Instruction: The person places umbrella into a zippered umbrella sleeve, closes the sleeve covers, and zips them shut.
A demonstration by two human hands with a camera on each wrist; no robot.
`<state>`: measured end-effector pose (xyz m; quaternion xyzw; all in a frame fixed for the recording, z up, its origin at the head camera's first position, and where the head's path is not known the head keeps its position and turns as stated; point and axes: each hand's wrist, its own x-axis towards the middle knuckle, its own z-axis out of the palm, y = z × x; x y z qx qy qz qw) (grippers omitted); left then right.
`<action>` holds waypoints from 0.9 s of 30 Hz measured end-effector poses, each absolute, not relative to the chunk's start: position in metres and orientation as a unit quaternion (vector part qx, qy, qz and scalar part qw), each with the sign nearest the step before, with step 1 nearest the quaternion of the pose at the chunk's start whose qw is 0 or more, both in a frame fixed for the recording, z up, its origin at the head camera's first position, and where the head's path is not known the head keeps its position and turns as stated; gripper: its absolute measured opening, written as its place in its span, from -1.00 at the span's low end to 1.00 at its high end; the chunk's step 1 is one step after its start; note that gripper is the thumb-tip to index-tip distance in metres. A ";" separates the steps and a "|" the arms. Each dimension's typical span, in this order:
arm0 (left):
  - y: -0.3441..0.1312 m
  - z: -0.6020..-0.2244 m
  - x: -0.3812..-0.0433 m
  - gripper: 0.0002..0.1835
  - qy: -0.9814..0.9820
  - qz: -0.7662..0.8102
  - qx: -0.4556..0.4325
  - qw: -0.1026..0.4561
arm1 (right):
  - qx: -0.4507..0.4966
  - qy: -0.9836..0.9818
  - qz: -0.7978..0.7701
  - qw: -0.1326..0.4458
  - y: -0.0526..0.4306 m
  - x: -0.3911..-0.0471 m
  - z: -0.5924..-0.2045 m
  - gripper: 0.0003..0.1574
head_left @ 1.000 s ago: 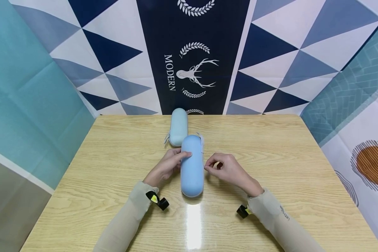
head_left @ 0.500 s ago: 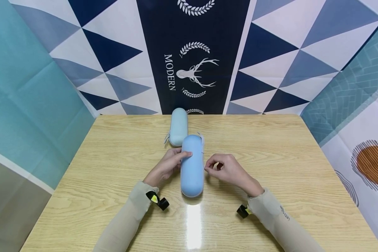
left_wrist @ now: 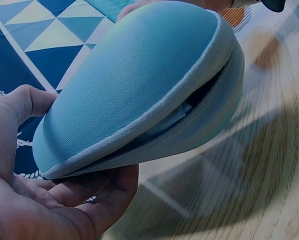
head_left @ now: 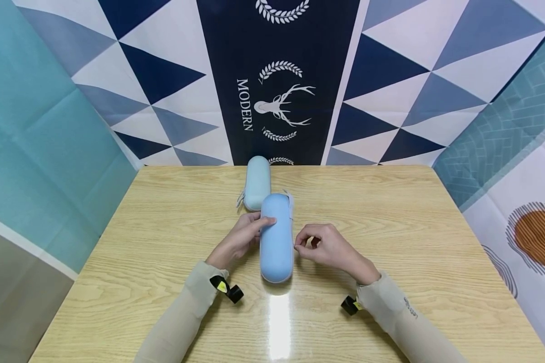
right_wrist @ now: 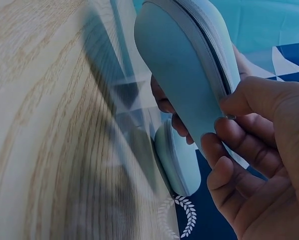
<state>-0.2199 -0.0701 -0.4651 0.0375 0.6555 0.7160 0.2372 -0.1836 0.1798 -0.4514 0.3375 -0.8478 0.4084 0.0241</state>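
A light blue zippered case (head_left: pixel 277 252), long and rounded, is held above the table in the head view. My left hand (head_left: pixel 239 235) grips its left side, thumb on top and fingers underneath. At its right edge my right hand (head_left: pixel 329 247) pinches the zipper pull, thumb against index finger. The right wrist view shows a metal bit of the zipper (right_wrist: pixel 231 117) under the thumb; the rest of the pull is hidden. Toward the near end the zipper gapes in the left wrist view, and something pale (left_wrist: pixel 169 121) shows inside the dark slit.
A second case (head_left: pixel 258 182), pale green with a cord (head_left: pixel 240 198) at its side, lies behind the held one at the table's back edge. The wooden table (head_left: pixel 390 217) meets a patterned cloth backdrop (head_left: pixel 290 45). A bright reflection (head_left: pixel 279 322) marks the tabletop in front.
My right hand has shifted slightly nearer to me along the case's right edge. My left hand and the case stay nearly in place.
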 end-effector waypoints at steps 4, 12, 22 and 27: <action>-0.070 -0.465 -0.220 -0.35 0.657 0.718 0.035 0.230 | 0.340 -0.847 0.408 0.016 0.179 -0.182 -0.449 -0.81; -0.070 -0.466 -0.221 -0.36 0.662 0.714 0.036 0.224 | 0.340 -0.846 0.410 0.007 0.179 -0.182 -0.450 -0.80; -0.070 -0.464 -0.220 -0.40 0.669 0.714 0.022 0.204 | 0.340 -0.846 0.411 -0.006 0.178 -0.180 -0.449 -0.79; -0.072 -0.463 -0.221 -0.43 0.675 0.712 0.004 0.192 | 0.352 -0.837 0.419 -0.011 0.177 -0.179 -0.450 -0.80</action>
